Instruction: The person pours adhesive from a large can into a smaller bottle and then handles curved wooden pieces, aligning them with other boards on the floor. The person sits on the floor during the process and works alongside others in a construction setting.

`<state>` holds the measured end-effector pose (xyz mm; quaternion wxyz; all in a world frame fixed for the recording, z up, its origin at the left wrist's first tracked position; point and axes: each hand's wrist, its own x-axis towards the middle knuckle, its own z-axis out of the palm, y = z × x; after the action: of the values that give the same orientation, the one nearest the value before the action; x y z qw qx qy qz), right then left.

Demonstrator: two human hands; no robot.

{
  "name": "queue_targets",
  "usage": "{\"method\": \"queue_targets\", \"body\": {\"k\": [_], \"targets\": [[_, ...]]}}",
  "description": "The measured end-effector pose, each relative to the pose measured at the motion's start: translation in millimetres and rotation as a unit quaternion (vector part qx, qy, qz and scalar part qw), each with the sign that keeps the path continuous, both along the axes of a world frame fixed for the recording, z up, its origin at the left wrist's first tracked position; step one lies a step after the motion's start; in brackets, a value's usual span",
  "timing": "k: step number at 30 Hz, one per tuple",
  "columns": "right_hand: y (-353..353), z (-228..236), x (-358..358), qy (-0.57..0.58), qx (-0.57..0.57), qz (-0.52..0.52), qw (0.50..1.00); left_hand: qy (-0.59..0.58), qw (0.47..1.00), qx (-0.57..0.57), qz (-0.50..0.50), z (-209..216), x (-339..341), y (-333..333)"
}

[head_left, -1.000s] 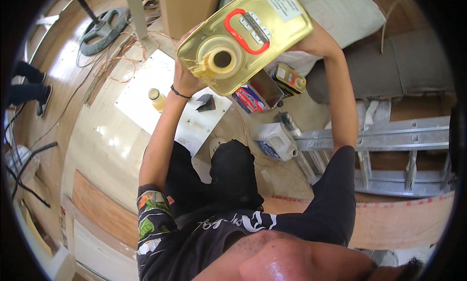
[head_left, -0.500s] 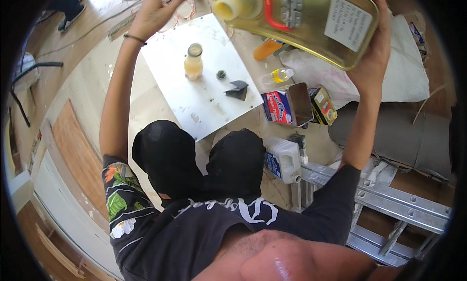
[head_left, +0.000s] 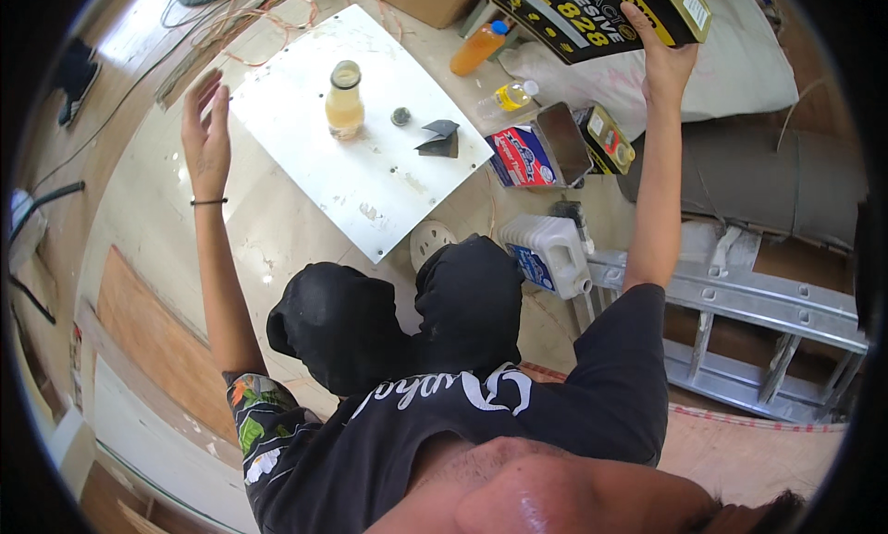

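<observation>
At the upper right, my right hand (head_left: pixel 661 58) grips the edge of a large black and yellow rectangular tin can (head_left: pixel 583 18), its printed side showing. My left hand (head_left: pixel 207 132) is raised beside the left corner of a white board (head_left: pixel 361 196), fingers stretched out and holding nothing. On the board a glass bottle (head_left: pixel 345 109) stands upright with pale yellowish contents. To its right lie a small dark round cap (head_left: pixel 400 117) and a folded dark grey sheet (head_left: pixel 440 135) that looks like sandpaper.
Right of the board are an orange bottle (head_left: pixel 477 49), a clear bottle with yellow label (head_left: pixel 511 97), an open-topped tin (head_left: pixel 564 138), a smaller yellow-black can (head_left: pixel 606 141) and a white jug (head_left: pixel 546 252). An aluminium ladder (head_left: pixel 740 303) lies at right. Cables (head_left: pixel 250 21) trail at the far left.
The tin can has moved away to the upper right and turned, now showing its printed side instead of its top and spout. My left hand has come down and left, beside the board.
</observation>
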<state>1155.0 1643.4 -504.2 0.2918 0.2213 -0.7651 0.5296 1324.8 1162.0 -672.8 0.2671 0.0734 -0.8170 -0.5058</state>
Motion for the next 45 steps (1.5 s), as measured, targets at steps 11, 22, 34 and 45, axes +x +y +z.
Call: {"method": "queue_targets", "body": {"k": [11,22,34,45], "targets": [[83.2,-105.6,-35.6,0.023,0.033,-0.102,0.994,0.260,0.948,-0.133,0.122,54.6,17.5,27.0],[60.2,28.0,30.4,-0.075,-0.033,0.057,0.995,0.093,0.909,-0.015,-0.407,173.2,-145.0,264.2],[247.7,-174.2,30.9,-0.354,0.516,-0.099,0.773,0.183,0.929,0.099,-0.307,192.2,-123.4,231.1],[258.2,-99.4,25.4,-0.386,0.485,-0.057,0.782,0.115,0.975,0.087,-0.171,169.8,-157.8,240.5]]}}
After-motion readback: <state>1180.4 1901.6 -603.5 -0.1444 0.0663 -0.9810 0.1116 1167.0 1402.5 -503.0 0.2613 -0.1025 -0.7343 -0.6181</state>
